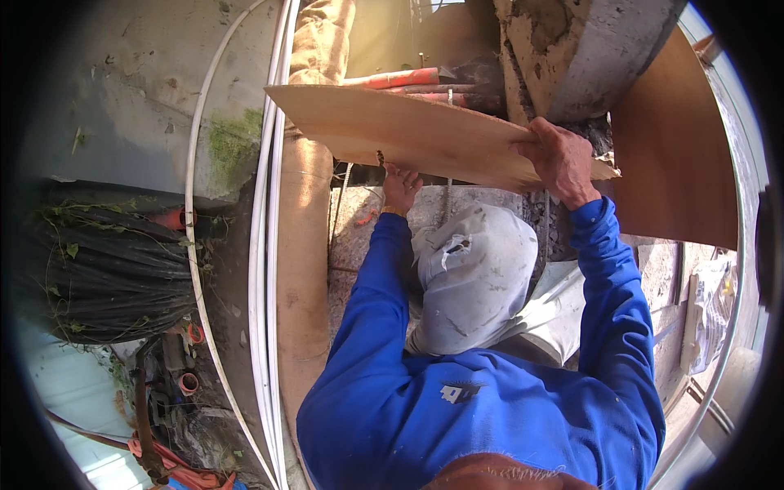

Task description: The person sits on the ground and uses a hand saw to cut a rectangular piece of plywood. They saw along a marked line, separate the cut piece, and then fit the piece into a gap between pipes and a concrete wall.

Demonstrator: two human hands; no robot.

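A person in a blue long-sleeved top and a grey cap (474, 273) filled the middle of the view, seen from above, both arms raised to a thin plywood board (408, 131). The board lay almost flat, tilted a little, just in front of a rough concrete column (572, 49). The right hand (562, 159) gripped the board's near right edge, fingers (535, 140) clenched over its top face. The left hand (400, 186) reached up under the board's lower edge, touching it; I could not tell whether its fingers were closed around anything. Behind the board lay orange pipes (400, 78). To the left ran white conduits (273, 245) beside a tan post (304, 245), with a bundle of black sheeting (106, 269) well apart.
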